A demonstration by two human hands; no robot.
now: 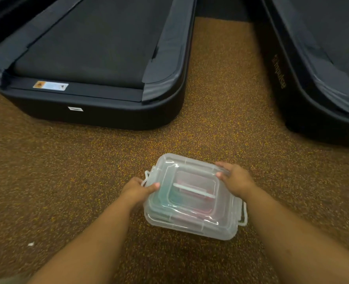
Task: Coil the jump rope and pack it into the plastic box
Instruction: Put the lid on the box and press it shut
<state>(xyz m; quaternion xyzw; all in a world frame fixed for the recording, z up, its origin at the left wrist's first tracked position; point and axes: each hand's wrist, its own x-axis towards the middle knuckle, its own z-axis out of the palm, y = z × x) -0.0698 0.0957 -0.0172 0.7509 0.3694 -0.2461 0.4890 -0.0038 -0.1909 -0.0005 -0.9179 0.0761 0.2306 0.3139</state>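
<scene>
Plastic box (192,203) lidded on floor (67,171), my left hand (135,190) gripping its 9 o'clock edge, right hand (236,180) clutching the 2 o'clock corner.

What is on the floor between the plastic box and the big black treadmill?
Nothing: the head view shows only bare speckled floor between the plastic box and the treadmill.

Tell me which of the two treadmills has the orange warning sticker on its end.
The treadmill on the left, straight ahead of the plastic box, has the orange-and-white sticker on its near end. The treadmill at the right edge shows only lettering along its side.
</scene>
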